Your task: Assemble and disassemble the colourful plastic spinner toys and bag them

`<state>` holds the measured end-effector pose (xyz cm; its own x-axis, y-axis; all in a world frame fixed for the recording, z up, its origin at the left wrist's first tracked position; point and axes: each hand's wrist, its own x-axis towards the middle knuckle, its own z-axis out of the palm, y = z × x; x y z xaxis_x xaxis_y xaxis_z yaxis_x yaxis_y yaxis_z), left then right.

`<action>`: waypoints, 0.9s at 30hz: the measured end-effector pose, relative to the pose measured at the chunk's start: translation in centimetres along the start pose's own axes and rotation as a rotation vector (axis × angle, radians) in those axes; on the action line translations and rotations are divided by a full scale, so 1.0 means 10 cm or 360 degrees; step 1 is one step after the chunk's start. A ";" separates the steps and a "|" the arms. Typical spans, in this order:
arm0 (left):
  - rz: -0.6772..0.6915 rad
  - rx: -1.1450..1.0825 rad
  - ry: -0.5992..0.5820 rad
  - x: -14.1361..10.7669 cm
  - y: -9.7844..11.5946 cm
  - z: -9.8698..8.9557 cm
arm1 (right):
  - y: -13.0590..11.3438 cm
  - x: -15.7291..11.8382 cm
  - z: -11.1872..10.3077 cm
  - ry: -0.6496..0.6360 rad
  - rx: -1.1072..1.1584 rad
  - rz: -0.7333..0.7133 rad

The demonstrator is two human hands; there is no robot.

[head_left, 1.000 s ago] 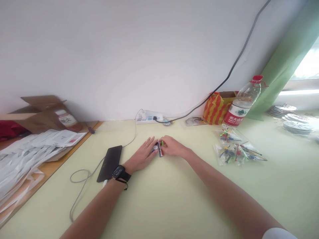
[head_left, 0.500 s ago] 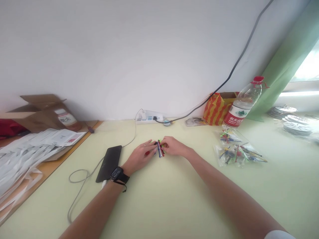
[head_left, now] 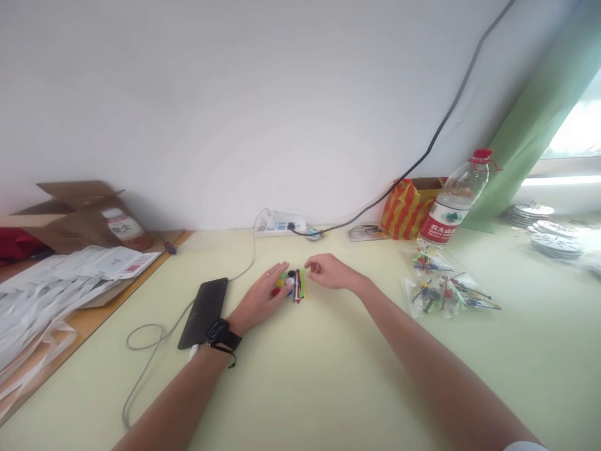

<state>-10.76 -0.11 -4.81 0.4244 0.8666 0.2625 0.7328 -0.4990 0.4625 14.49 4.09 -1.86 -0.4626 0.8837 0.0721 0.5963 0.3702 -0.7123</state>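
My left hand point(head_left: 263, 295) rests on the table with its fingers stretched out, curved round a small group of coloured round pieces point(head_left: 280, 284) in red, yellow, white and black. It partly covers them. Beside its fingertips, a row of thin coloured sticks point(head_left: 299, 287) in blue, white, red, green and yellow lies side by side. Just right of the sticks is my right hand point(head_left: 331, 272), its fingers bent and a small gap between thumb and forefinger. Nothing shows in that gap. Clear bags point(head_left: 446, 293) of similar small coloured pieces lie farther right.
A black phone point(head_left: 204, 312) with a grey cable lies left of my left wrist. Behind the hands is a power strip point(head_left: 277, 224). A water bottle point(head_left: 444, 219) and a striped bag point(head_left: 406, 210) stand at the back right; white packets point(head_left: 94, 275) cover the left side.
My right hand has let go of the sticks and drawn slightly up and right. The sticks now lie in a neater upright row, and more round pieces show beside my left fingers.
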 end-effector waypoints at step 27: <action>0.0055 -0.0142 -0.0114 0.65 0.52 -0.47 | 0.74 -1.29 -0.99 0.0242 -0.0665 0.0706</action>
<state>-6.70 2.99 3.32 0.4878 0.8448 0.2201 0.6683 -0.5235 0.5285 31.34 -1.71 -1.13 -0.0319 0.9984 -0.0476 0.9303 0.0122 -0.3665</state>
